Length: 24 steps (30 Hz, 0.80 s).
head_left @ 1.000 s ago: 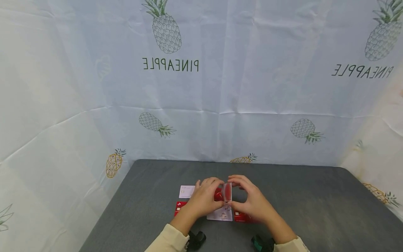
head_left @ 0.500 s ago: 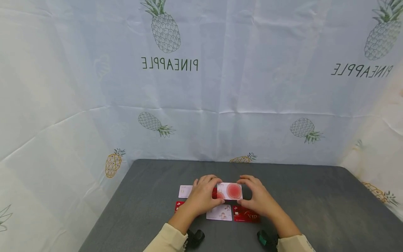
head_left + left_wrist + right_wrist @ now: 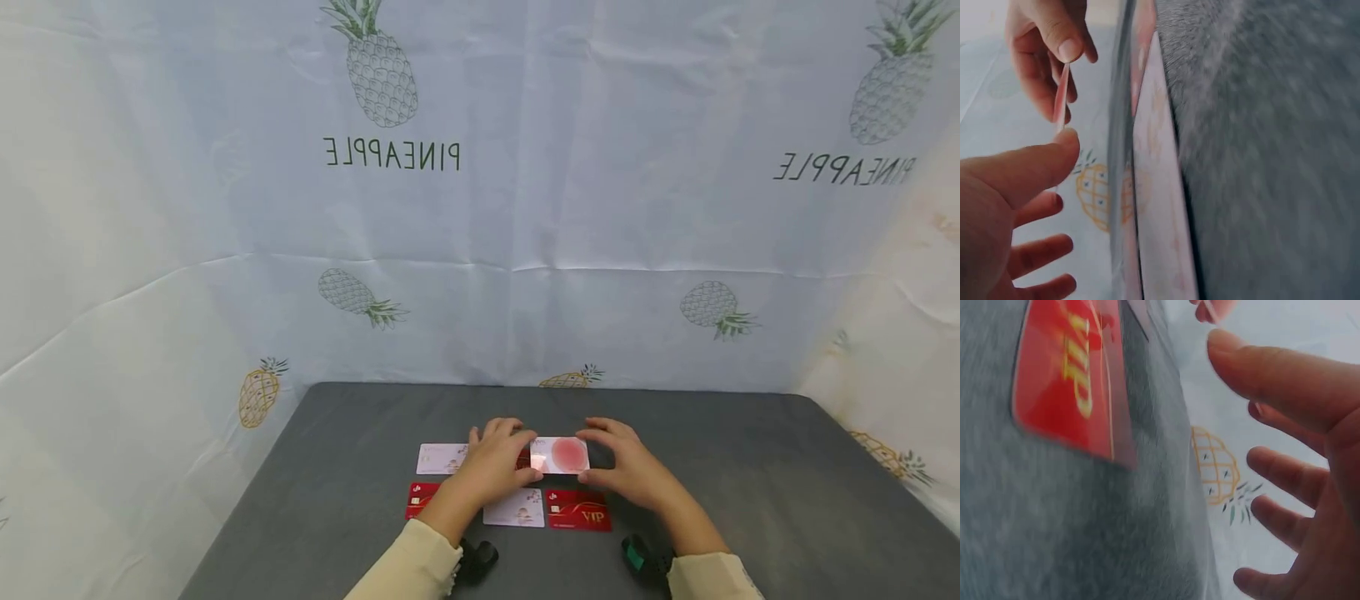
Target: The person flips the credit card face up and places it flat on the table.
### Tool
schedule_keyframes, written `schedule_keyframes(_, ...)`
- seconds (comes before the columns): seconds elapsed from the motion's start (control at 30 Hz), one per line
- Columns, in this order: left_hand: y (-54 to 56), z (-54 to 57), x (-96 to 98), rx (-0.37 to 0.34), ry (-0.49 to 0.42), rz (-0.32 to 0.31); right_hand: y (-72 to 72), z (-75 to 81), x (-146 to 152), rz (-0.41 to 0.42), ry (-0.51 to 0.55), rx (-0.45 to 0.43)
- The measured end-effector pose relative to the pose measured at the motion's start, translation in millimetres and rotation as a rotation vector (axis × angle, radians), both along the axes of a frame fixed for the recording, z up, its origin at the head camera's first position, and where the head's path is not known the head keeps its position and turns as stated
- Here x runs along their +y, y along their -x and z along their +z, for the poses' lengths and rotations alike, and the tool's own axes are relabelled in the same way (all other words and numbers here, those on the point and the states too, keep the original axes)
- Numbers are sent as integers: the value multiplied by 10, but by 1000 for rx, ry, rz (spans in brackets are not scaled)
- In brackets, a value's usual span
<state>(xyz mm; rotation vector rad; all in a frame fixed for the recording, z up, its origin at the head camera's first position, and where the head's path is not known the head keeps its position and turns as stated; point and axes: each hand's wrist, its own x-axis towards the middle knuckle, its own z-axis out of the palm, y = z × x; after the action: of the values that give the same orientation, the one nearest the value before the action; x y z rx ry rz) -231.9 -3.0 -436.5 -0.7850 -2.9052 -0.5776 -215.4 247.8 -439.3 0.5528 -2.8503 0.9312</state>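
In the head view a white card with red circles (image 3: 559, 456) is held up over the table, its printed face toward me. My left hand (image 3: 491, 467) pinches its left end between thumb and fingers. The right end is held by the thumb and fingertips of my right hand (image 3: 624, 463). Seen edge-on in the left wrist view, the card (image 3: 1061, 100) spans the two thumb tips. Below lie a pale flowered card (image 3: 513, 508) and a red VIP card (image 3: 580, 510). Another red card (image 3: 422, 497) is partly hidden by my left arm.
A pale card (image 3: 441, 458) lies left of the left hand, in the back row. Part of a further red card (image 3: 522, 459) shows behind the left fingers. A dark grey table (image 3: 360, 417) carries them all. Behind it hangs a pineapple-print cloth (image 3: 487, 333).
One second ago the card looked narrow and side-on, with both hands close together. It has turned to face me, the hands have spread apart, and card and hands have shifted slightly right.
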Motion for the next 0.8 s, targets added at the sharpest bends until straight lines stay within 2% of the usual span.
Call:
schedule_keyframes(0.27, 35, -38, 183, -54, 133, 18, 39, -79, 118, -2, -21, -104)
schedule_keyframes(0.4, 32, -71, 243, -95, 182, 26, 33, -120, 141, 6, -28, -129)
schedule_keyframes(0.57, 24, -90, 289, -125, 184, 45, 22, -136, 127, -12, -59, -157)
schedule_keyframes(0.8, 19, -60, 308, -152, 161, 58, 21, -108, 101, -37, -76, -190)
